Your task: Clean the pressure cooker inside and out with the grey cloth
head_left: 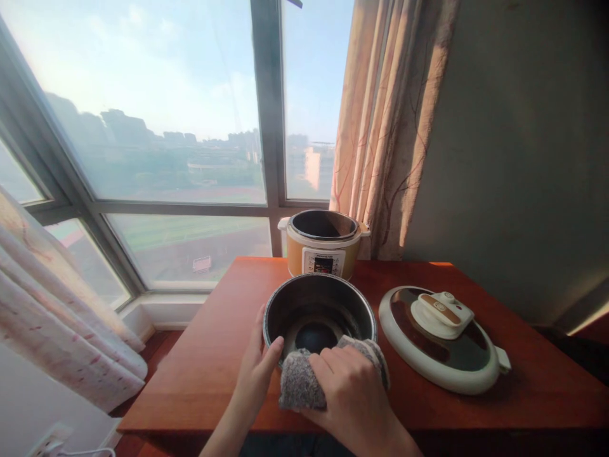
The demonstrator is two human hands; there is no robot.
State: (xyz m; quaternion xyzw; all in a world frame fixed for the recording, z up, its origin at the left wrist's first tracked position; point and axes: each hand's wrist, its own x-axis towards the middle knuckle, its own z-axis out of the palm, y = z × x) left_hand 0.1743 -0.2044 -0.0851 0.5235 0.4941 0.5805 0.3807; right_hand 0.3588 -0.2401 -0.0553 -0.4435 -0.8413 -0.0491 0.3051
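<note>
The dark inner pot [320, 311] stands on the wooden table [533, 381], near its front edge, in the middle. The left hand [257, 368] is on the pot's wall at 8 o'clock, with the thumb hooked over the rim and the fingers outside, so it grasps the pot. The right hand [349, 393] is clenched around one grey cloth [304, 381] and presses it on the rim at 6 o'clock. There is one cooker base [323, 249] at 12 o'clock from the pot, without lid. One white lid [442, 339] lies flat at 3 o'clock. Both forearms enter from below.
</note>
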